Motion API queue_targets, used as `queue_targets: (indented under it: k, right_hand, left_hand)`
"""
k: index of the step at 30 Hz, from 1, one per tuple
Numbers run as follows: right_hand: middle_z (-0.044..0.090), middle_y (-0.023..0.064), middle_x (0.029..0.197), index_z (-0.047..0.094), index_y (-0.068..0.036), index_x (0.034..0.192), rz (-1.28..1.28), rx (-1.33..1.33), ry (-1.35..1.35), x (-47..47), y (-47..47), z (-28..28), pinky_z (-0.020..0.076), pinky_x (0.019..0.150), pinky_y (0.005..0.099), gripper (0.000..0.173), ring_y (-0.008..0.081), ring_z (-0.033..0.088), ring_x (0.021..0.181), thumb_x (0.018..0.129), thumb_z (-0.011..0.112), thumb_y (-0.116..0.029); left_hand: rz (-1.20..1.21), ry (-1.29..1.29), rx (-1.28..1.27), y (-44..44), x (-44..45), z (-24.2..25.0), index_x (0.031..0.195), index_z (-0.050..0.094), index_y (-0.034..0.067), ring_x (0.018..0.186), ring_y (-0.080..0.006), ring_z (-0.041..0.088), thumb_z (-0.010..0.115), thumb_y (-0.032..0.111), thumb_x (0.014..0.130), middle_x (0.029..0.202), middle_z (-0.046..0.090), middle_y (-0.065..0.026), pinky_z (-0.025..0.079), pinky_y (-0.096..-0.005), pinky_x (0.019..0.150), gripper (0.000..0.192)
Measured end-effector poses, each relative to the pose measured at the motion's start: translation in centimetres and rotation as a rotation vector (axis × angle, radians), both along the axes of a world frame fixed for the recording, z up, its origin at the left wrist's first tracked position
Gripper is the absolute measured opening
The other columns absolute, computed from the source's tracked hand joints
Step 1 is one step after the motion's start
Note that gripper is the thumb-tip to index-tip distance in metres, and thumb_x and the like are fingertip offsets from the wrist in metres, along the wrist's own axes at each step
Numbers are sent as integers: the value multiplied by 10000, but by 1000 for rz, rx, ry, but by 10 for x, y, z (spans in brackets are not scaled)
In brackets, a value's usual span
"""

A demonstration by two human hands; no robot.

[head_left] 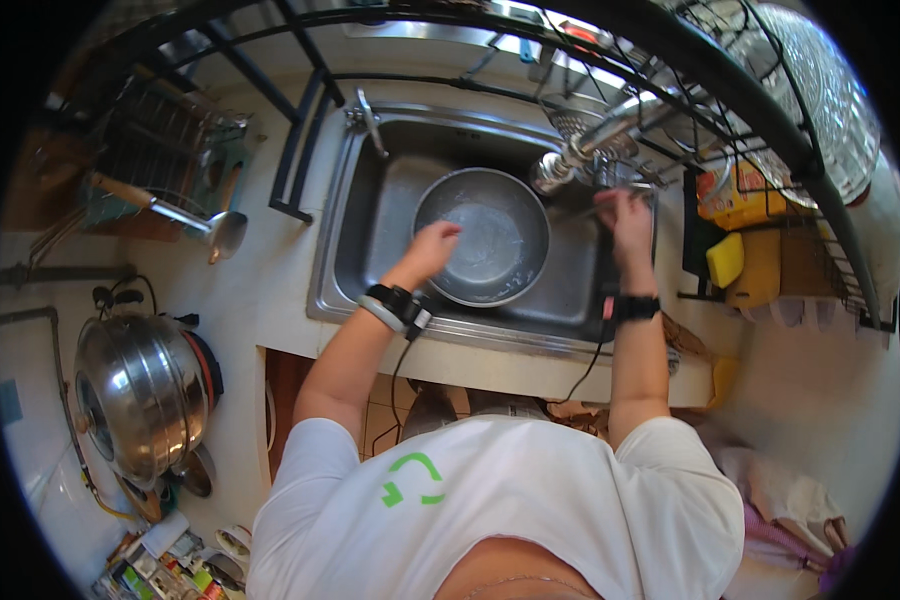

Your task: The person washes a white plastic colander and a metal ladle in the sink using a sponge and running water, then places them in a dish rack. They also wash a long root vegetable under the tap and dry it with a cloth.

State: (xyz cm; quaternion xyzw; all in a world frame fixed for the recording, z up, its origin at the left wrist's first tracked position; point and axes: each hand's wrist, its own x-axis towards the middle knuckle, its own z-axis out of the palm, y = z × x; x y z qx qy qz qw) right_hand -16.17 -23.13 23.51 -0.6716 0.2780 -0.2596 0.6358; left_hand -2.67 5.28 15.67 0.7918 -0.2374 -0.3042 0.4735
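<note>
A round metal bowl or pan (487, 232) sits in the stainless steel sink (375, 240), wet or whitish streaks on its inside. My left hand (435, 247) is over the bowl's left rim with its fingers curled; whether it grips anything cannot be told. My right hand (625, 214) is blurred at the sink's right side, just below the metal faucet (559, 169); nothing can be made out in it. Both wrists wear black straps with cables. A second, thin metal tap (371, 124) stands at the sink's back left corner.
A black wire rack (292, 165) arches over the sink. To the right are a yellow sponge (725, 259) and a glass dish (825, 97). On the left lie a ladle with a wooden handle (225, 234) and a large lidded steel pot (146, 394).
</note>
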Motion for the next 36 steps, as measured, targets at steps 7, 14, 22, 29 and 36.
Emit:
queue_targets:
  k: [7, 14, 22, 29, 36]
  right_hand:
    - [615, 77, 923, 551, -5, 982, 475, 480, -44, 26, 123, -17, 480, 748, 256, 165, 155, 595, 859, 874, 503, -120]
    - [515, 66, 1151, 472, -50, 1201, 489, 407, 296, 30, 86, -29, 376, 855, 305, 416, 171, 477, 1044, 831, 555, -220]
    - [552, 104, 880, 523, -16, 959, 102, 539, 816, 8, 17, -182, 394, 610, 369, 274, 242, 518, 732, 789, 486, -227]
    - [568, 124, 773, 541, 7, 868, 119, 593, 907, 8, 9, -220, 415, 515, 391, 247, 270, 541, 619, 771, 458, -205]
    - [570, 135, 764, 538, 24, 866, 181, 610, 896, 10, 12, -214, 442, 509, 388, 227, 274, 556, 626, 767, 453, -161]
  left_hand:
    - [-53, -131, -51, -16, -50, 34, 1105, 493, 32, 878, -289, 552, 478, 65, 829, 949, 564, -171, 434, -359, 778, 278]
    - [133, 240, -83, 24, -37, 19, 883, 528, 66, 658, -123, 503, 455, 105, 871, 788, 525, -50, 448, -254, 549, 83]
    - [296, -123, -68, 66, -42, 36, 872, 648, 96, 776, -151, 460, 557, 140, 816, 839, 512, -50, 409, -262, 725, 115]
    - [307, -205, 10, 91, -50, 84, 847, 657, 50, 713, -149, 577, 626, 117, 743, 762, 575, -55, 458, -276, 650, 128]
    - [335, -226, 32, 107, -58, 146, 816, 647, 28, 675, -148, 608, 624, 142, 746, 735, 645, -82, 461, -261, 636, 136]
